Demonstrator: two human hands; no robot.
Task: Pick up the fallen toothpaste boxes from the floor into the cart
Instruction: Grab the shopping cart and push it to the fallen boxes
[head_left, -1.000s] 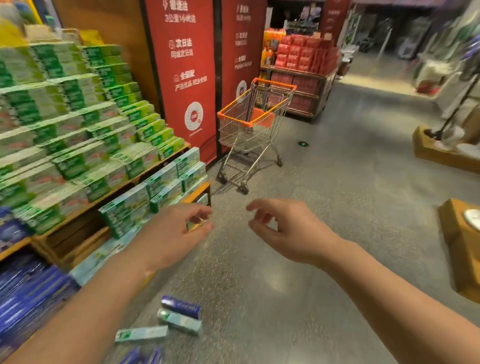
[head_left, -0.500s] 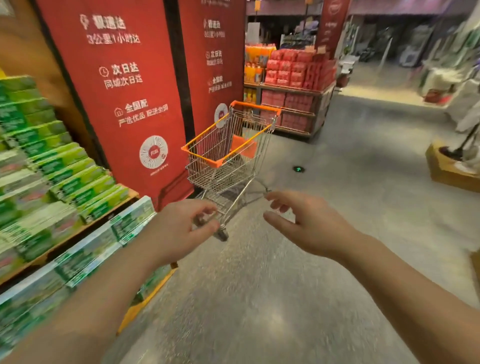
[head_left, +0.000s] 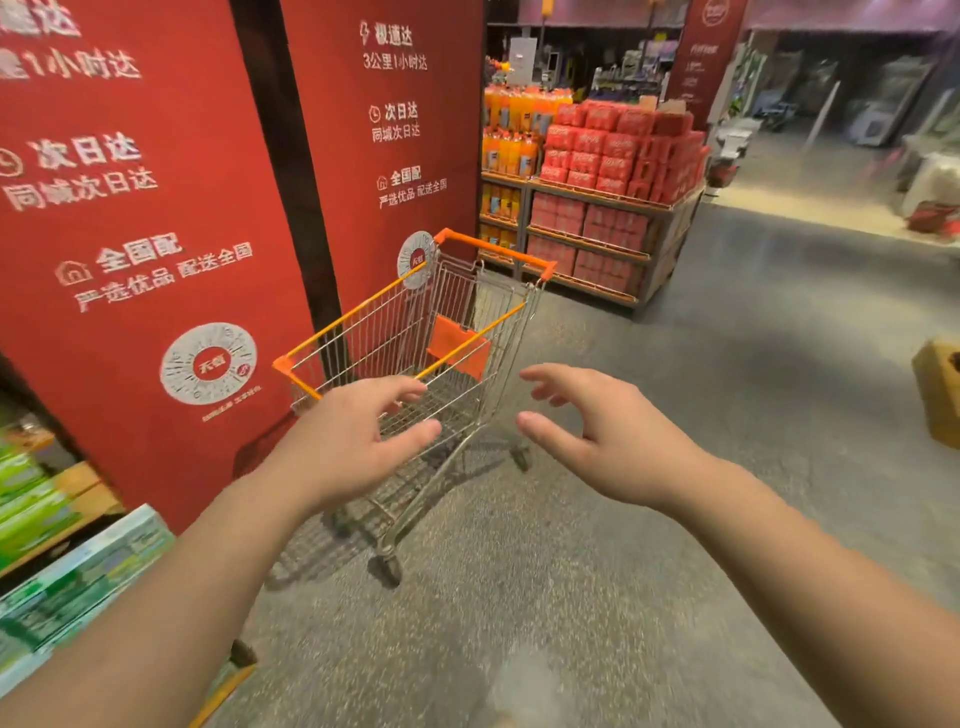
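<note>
A wire shopping cart (head_left: 363, 332) with orange rim and handle stands on the grey floor, just ahead of me; its basket looks empty. My left hand (head_left: 353, 441) reaches out in front of the cart's near end, fingers relaxed, holding nothing. My right hand (head_left: 602, 431) is stretched out to the right of the cart, fingers spread and empty. No fallen toothpaste boxes are in view on the floor.
Red banner panels (head_left: 156, 208) stand left of the cart. A shelf of green and white toothpaste boxes (head_left: 62, 566) fills the lower left. A display of red and orange drink packs (head_left: 613, 171) stands behind the cart. A wooden block (head_left: 940, 384) sits at the right edge.
The view has moved forward toward the cart, which is now much closer. The boxes on the floor have dropped out of view. Both hands stay extended and empty.
</note>
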